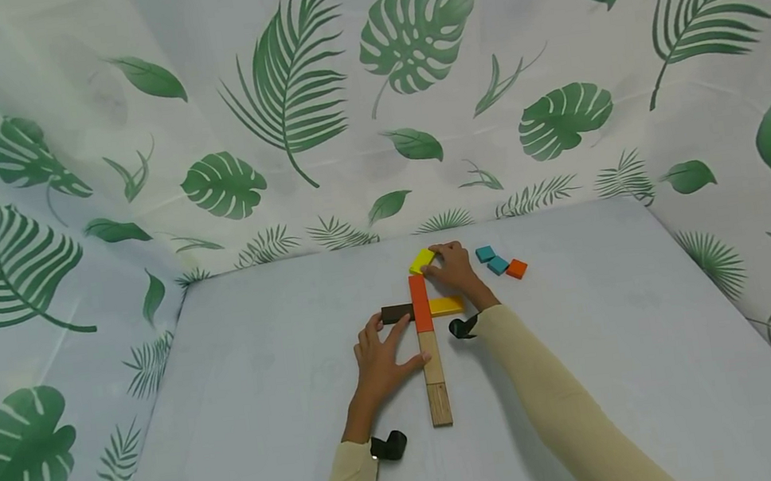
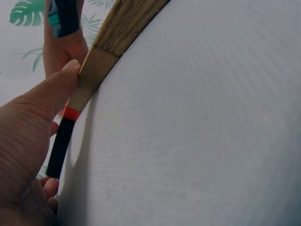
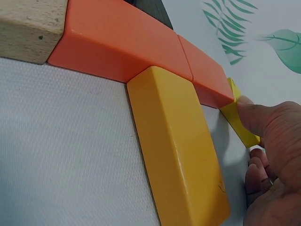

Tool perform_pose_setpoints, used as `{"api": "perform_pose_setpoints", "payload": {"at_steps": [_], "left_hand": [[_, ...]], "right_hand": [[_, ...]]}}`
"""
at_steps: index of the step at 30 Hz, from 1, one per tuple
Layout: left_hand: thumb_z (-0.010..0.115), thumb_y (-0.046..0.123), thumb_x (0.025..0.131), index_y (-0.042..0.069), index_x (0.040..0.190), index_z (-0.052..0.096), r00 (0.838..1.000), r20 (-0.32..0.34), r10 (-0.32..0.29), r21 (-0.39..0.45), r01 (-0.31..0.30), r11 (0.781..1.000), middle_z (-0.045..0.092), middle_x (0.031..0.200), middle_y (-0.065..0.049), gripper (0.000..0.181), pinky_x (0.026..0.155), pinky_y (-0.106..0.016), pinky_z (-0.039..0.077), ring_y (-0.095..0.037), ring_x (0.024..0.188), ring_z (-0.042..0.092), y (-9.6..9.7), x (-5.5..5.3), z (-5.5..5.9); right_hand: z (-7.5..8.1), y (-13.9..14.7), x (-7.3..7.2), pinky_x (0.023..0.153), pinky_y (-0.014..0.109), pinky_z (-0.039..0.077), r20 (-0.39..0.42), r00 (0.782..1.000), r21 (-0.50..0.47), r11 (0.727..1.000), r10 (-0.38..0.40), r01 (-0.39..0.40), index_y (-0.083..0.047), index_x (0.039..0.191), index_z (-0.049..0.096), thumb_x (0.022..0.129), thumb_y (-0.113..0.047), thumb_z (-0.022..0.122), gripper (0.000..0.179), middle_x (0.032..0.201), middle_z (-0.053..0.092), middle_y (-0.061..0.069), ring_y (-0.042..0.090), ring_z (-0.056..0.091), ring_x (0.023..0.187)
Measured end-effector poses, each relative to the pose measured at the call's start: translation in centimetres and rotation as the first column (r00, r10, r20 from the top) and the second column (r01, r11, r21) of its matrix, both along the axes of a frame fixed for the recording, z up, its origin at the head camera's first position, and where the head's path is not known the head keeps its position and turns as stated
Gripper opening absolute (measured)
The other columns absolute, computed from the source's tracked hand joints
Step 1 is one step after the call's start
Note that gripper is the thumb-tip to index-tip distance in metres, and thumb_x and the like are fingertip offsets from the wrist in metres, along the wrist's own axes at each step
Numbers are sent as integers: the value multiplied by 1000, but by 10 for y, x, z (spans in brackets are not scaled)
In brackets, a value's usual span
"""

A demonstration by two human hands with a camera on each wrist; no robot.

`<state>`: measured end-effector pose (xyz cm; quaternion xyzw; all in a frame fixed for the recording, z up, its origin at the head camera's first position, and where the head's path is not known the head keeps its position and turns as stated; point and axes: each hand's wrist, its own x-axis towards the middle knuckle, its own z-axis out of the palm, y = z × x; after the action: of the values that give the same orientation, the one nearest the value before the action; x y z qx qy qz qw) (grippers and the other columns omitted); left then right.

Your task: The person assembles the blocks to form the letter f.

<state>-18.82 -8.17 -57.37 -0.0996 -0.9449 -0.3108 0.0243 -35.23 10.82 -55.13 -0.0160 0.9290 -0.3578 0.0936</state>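
R hand (image 1: pixel 452 266) was nearer, pinching the bright-yellow rectangular block (image 1: pixel 421 261) rt at the far end of the orange-red rectangular blocks (image 1: pixel 420 300), long axis slanted off their line, while L hand (image 1: pixel 381 365) had fingers spread, touching the dark-brown rectangular block (image 1: pixel 394 314) n pale wooden block (image 1: pixel 434 371).

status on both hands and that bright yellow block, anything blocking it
Right hand pinches bright yellow block, angled. Left hand touches dark block. No obstruction visible.

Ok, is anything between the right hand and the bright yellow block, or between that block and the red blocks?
Nothing visible: the right hand pinches the bright yellow block just beyond the red blocks; only its thumb is close to their far end.
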Motion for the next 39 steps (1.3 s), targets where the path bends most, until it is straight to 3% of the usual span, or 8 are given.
{"api": "perform_pose_setpoints", "payload": {"at_steps": [24,39], "left_hand": [[67,63,81,34,148,42,1000,23,5,-16,-4,1000,20,157,-16,77,97,-48,28,-31,132,29,-1,0,-1],[68,62,81,33,147,43,1000,-23,0,-19,0,1000,23,155,-18,76,92,-46,29,-31,129,30,-1,0,-4]], "right_hand": [[-1,-1,0,113,50,33,10,1000,24,1000,-1,1,-7,146,43,96,-31,62,58,147,32,23,38,32,134],[-4,0,-2,113,49,33,14,1000,18,1000,-9,8,-7,145,44,96,-31,62,58,146,32,23,37,32,134]]}}
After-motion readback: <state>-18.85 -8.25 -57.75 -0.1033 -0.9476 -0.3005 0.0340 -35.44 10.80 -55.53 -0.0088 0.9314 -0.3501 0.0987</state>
